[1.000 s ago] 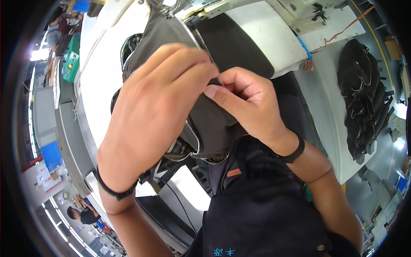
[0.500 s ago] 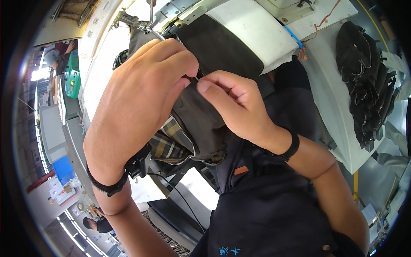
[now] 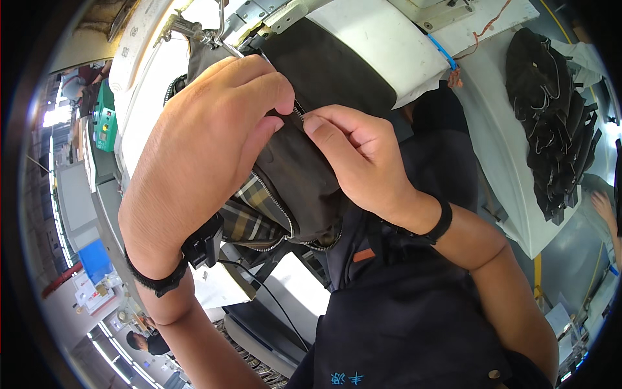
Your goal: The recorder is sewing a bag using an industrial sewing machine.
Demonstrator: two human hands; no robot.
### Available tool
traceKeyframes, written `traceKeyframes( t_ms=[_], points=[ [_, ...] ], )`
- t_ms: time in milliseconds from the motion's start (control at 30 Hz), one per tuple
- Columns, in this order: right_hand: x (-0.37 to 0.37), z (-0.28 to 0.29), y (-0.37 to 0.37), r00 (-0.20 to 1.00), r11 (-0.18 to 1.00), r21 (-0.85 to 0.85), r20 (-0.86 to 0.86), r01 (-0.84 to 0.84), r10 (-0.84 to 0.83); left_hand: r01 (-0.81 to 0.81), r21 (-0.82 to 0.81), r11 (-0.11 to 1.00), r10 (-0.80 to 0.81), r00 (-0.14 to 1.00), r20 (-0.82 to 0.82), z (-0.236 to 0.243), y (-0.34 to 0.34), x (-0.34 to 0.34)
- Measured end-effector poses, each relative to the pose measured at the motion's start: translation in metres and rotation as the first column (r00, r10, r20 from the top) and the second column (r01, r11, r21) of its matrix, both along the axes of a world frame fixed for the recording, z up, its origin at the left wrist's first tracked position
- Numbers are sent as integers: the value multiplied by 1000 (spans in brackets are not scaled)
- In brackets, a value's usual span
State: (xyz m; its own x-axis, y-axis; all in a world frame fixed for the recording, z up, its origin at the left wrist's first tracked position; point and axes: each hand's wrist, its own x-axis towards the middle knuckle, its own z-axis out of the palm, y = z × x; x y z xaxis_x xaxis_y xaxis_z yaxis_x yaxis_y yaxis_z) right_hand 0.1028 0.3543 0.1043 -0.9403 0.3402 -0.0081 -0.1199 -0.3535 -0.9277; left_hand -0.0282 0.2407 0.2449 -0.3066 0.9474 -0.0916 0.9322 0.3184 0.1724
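Note:
A dark brown fabric piece (image 3: 304, 172) with metal zippers and a plaid lining (image 3: 249, 211) lies under both hands; I cannot tell whether it is a garment or a bag. Its zipper (image 3: 299, 109) runs from the sewing machine's metal parts (image 3: 194, 31) down between my fingers. My right hand (image 3: 363, 155) pinches the zipper's edge between thumb and forefinger. Curled over the fabric to the upper left, my left hand (image 3: 207, 129) has thumb and fingers closed at the zipper; its fingertips are partly hidden. A flat dark panel (image 3: 337, 65) lies beyond the zipper.
A white work surface (image 3: 363, 39) stretches behind the panel. Several dark sewn pieces (image 3: 551, 129) are heaped on a pale cover at the right. A green box (image 3: 105, 117) stands at the left. A thin black cable (image 3: 265, 285) hangs below my left wrist. Other people are farther off.
My hands have moved slightly apart, the left one to the left. A longer stretch of zipper teeth now shows between them. The right hand keeps its pinch.

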Motion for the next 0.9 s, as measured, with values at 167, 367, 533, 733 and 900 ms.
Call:
traceKeyframes(
  t_ms=[167,367,533,733,900],
  points=[
    [2,3,2,999,1000,-17,32,-21,22,-24,-14,1000,24,1000,19,2,-2,0],
    [0,5,1,1000,999,-37,19,-23,24,-39,-9,999,40,999,36,2,-2,0],
    [1,6,0,999,997,-63,3,-46,47,-49,-14,999,50,998,50,4,-2,0],
    [0,3,1,996,995,-59,24,-86,87,-64,12,998,63,995,77,4,-2,-1],
    [-1,-3,1,997,997,-31,-3,-77,77,-34,41,999,29,993,112,-1,-1,-7]
  ],
)
